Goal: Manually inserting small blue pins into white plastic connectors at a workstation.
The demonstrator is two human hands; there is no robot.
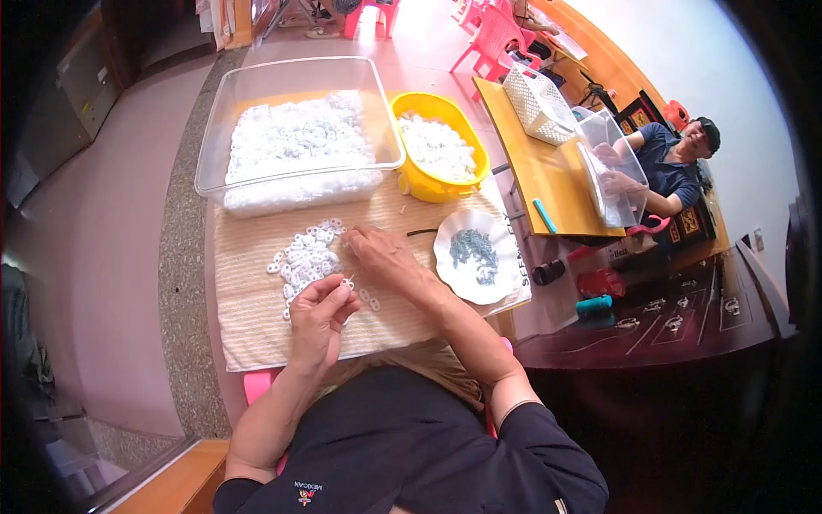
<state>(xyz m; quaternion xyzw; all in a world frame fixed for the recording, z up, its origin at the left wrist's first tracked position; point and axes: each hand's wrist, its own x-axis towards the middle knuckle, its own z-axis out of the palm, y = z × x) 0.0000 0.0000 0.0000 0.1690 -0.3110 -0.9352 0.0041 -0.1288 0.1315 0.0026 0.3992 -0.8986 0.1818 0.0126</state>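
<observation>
My left hand (317,321) pinches a small white two-holed plastic piece (348,284) between thumb and forefinger, just above the table. A thin, pale bit sticks up from it. Beyond that hand lies a loose pile of similar white pieces (308,257). My right hand (385,255) is bent over the right edge of this pile, fingers curled together; what its fingertips hold, if anything, is hidden. A couple of stray pieces (370,299) rest below my right wrist. To the right of my right forearm stands a scalloped white dish (454,287) with small grey-blue parts (473,254) in it.
A large clear bin (295,193) full of white pieces stands at the back left of the striped cloth (257,317). Beside it is a yellow tub (437,188) of white parts. A person (664,167) works at another table (539,184) on the right, with a clear box (629,163).
</observation>
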